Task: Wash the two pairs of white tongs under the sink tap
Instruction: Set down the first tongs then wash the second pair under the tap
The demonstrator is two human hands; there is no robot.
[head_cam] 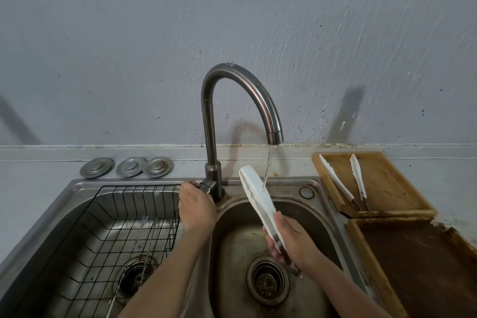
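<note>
Right hand grips one pair of white tongs by the handle end, fingers curled round it, over the right sink basin. Long axis runs from the hand up and away toward the tap, tips tilted slightly left; the stream hits the upper right edge near the tips, so only that end is getting rinsed. Left hand is on the tap lever at the base, fingers wrapped over it, looks like flow control. Second pair of tongs lies splayed open in the wooden tray on the counter, right of the sink, handles toward the person: right hand is the nearer one for that pickup. My read: first pair mid-rinse, second untouched. Wire basket sits in the left basin.
</note>
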